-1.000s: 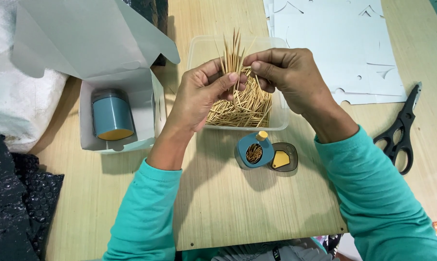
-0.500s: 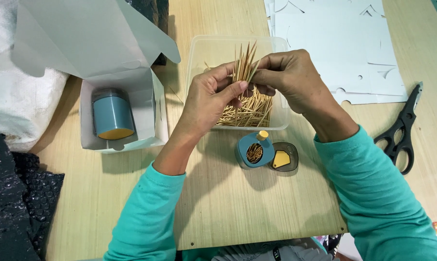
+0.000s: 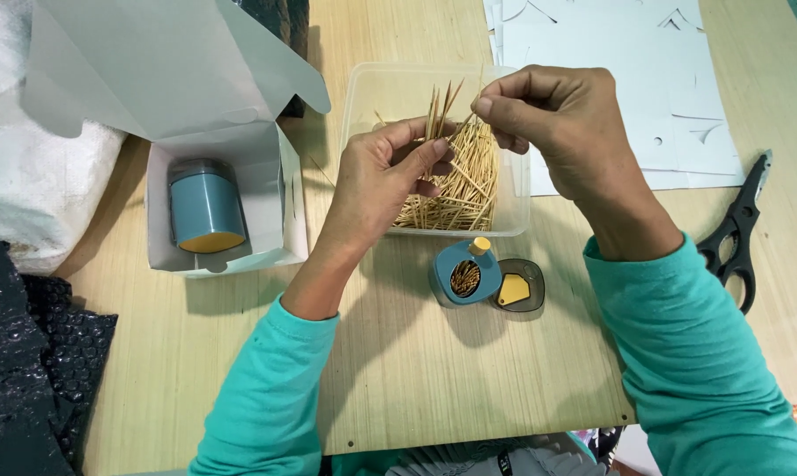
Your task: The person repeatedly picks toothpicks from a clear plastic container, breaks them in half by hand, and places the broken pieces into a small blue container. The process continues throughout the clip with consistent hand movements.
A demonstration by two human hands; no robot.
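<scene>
Fingers of your left hand [image 3: 382, 176] are curled together around a small bunch of toothpicks [image 3: 440, 110], thumb pressed across them, points fanning up toward 12 o'clock. Your right hand [image 3: 552, 119] sits at 2 o'clock from the left, its thumb and forefinger pinched shut on the tip of one toothpick at the edge of that bunch; the other fingers are folded under. Both hands hover over the clear plastic tub [image 3: 363, 88], which lies at 12 o'clock on the wooden board [image 3: 416, 379] and holds a loose heap of toothpicks [image 3: 464, 189] piled toward its near right side. Just below the tub, at 6 o'clock from it, stands a small blue dispenser [image 3: 463, 273], open at the top, toothpick ends showing inside, a yellow knob at its rim; its dark lid [image 3: 517, 286] with a yellow insert lies touching it on the right. At 9 o'clock an open white carton [image 3: 266, 106] holds another blue dispenser [image 3: 203, 207] lying on its side. Black scissors [image 3: 740, 234] rest at 3 o'clock, well apart from your hands. Pale cut paper sheets [image 3: 671, 70] lie at 1 o'clock, black bubble wrap [image 3: 28, 361] at 8 o'clock.
</scene>
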